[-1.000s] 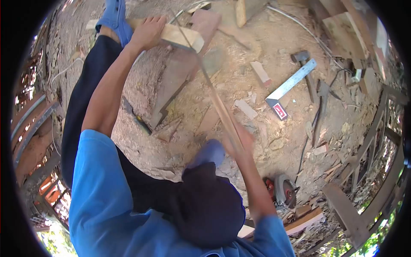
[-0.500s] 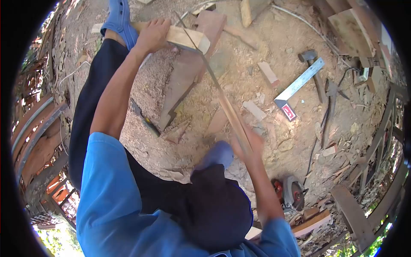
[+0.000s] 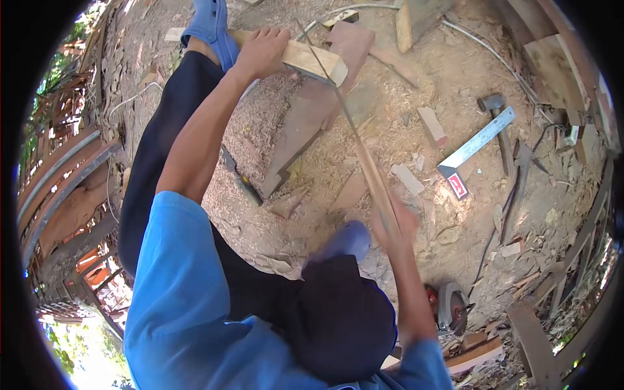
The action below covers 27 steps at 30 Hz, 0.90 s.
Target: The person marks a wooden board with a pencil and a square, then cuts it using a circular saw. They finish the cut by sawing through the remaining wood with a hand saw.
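Note:
A squared wooden block lies at the top of the view, with my left hand pressed down over it, fingers wrapped across its top. My left foot in a blue clog rests at the block's far-left part. A handsaw, seen nearly edge-on, crosses the block close to its right end. The saw slants down to my right hand, closed round its handle end and slightly blurred. Beneath the block lies a reddish-brown board with a notched end.
Right of the saw lie a try square, a hammer and a wood offcut. A circular saw sits near my right forearm. A dark tool with a yellow mark lies on the sawdust. Curved timbers and scraps line both sides.
The whole view has shifted, so everything appears farther right and slightly lower. Both hands keep their holds on the block and the handsaw, and the saw still crosses the block's right end.

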Each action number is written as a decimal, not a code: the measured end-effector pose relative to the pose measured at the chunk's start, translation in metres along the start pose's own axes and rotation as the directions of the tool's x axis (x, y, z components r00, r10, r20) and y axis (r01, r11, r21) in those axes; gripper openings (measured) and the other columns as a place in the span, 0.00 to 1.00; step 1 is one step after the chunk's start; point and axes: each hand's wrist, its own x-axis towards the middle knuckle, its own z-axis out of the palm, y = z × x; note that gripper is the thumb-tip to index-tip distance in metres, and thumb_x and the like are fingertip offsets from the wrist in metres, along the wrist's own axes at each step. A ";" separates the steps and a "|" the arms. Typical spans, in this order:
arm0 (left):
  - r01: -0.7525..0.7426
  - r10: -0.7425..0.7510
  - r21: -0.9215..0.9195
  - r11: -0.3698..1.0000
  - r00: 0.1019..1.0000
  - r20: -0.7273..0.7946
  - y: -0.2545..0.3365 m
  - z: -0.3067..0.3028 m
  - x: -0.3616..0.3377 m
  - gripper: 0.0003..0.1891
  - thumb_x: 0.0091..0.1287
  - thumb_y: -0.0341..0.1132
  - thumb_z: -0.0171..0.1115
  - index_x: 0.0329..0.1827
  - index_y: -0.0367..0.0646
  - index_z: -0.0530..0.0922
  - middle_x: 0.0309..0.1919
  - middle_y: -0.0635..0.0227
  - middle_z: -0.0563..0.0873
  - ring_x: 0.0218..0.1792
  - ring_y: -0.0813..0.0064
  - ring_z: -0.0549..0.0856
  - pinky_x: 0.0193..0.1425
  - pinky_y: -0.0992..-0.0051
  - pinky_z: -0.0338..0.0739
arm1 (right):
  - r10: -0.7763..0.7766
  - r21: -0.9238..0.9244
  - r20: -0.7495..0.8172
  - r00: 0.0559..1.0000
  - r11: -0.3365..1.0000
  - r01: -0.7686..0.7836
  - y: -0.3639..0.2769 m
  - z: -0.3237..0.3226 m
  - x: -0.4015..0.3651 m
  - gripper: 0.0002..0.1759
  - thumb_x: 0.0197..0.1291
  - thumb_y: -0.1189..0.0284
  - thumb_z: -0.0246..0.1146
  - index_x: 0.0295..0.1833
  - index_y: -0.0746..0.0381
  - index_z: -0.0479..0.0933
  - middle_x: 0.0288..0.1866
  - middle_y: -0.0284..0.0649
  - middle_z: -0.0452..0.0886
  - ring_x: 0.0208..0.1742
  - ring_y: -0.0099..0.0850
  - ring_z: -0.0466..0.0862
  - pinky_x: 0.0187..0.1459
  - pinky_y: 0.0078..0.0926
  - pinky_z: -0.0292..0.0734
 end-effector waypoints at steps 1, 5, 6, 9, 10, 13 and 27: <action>-0.006 0.006 0.008 1.000 1.000 -0.014 0.000 -0.002 0.005 0.43 0.45 0.57 0.82 0.58 0.41 0.72 0.53 0.53 0.82 0.62 0.48 0.79 0.68 0.55 0.72 | -0.098 0.279 -0.121 0.988 0.952 0.128 0.000 0.032 0.056 0.30 0.61 0.67 0.68 0.70 0.58 0.77 0.36 0.49 0.87 0.31 0.42 0.87 0.35 0.32 0.80; -0.007 0.005 0.027 1.000 0.998 0.063 0.004 -0.004 0.003 0.44 0.44 0.58 0.82 0.58 0.41 0.72 0.54 0.53 0.82 0.62 0.48 0.79 0.68 0.54 0.72 | -0.214 0.239 -0.257 0.942 0.931 0.277 -0.051 0.022 0.085 0.28 0.58 0.67 0.69 0.65 0.58 0.80 0.34 0.50 0.86 0.33 0.49 0.87 0.37 0.37 0.82; -0.022 0.021 0.030 0.999 0.999 0.028 0.003 0.001 -0.001 0.44 0.44 0.59 0.82 0.58 0.41 0.73 0.55 0.53 0.82 0.63 0.49 0.79 0.68 0.54 0.72 | -0.203 0.209 -0.234 0.951 0.945 0.253 -0.045 0.016 0.061 0.27 0.59 0.68 0.69 0.65 0.60 0.80 0.34 0.50 0.86 0.33 0.49 0.87 0.37 0.36 0.82; 0.004 -0.004 0.039 0.999 1.000 0.001 -0.005 0.000 0.005 0.44 0.44 0.61 0.82 0.58 0.42 0.73 0.56 0.53 0.83 0.64 0.50 0.79 0.69 0.54 0.72 | -0.181 0.186 -0.177 0.967 0.959 0.213 0.002 -0.030 -0.071 0.30 0.60 0.72 0.67 0.69 0.70 0.77 0.44 0.51 0.89 0.36 0.33 0.91 0.38 0.27 0.83; 0.016 -0.016 0.034 0.999 1.000 0.016 -0.002 0.003 0.005 0.45 0.44 0.61 0.81 0.58 0.42 0.73 0.56 0.53 0.83 0.64 0.50 0.79 0.69 0.54 0.72 | -0.121 0.241 -0.149 0.981 0.958 0.155 0.013 -0.033 -0.086 0.29 0.61 0.72 0.66 0.68 0.71 0.77 0.45 0.52 0.89 0.36 0.32 0.91 0.37 0.27 0.83; 0.010 -0.009 0.061 0.998 1.000 -0.022 -0.002 0.004 0.005 0.45 0.43 0.61 0.81 0.59 0.42 0.73 0.56 0.53 0.83 0.64 0.49 0.79 0.69 0.54 0.72 | -0.050 0.242 -0.050 0.998 0.968 0.060 0.021 -0.019 -0.066 0.28 0.62 0.71 0.65 0.68 0.67 0.78 0.47 0.50 0.89 0.36 0.32 0.89 0.38 0.29 0.82; -0.005 0.004 0.016 1.000 1.000 0.020 -0.003 -0.003 0.007 0.45 0.43 0.59 0.82 0.58 0.41 0.72 0.55 0.52 0.82 0.63 0.49 0.78 0.70 0.54 0.71 | -0.026 0.154 -0.051 0.998 0.988 0.033 0.027 -0.022 -0.086 0.31 0.61 0.72 0.63 0.73 0.56 0.76 0.43 0.49 0.89 0.33 0.37 0.90 0.35 0.30 0.82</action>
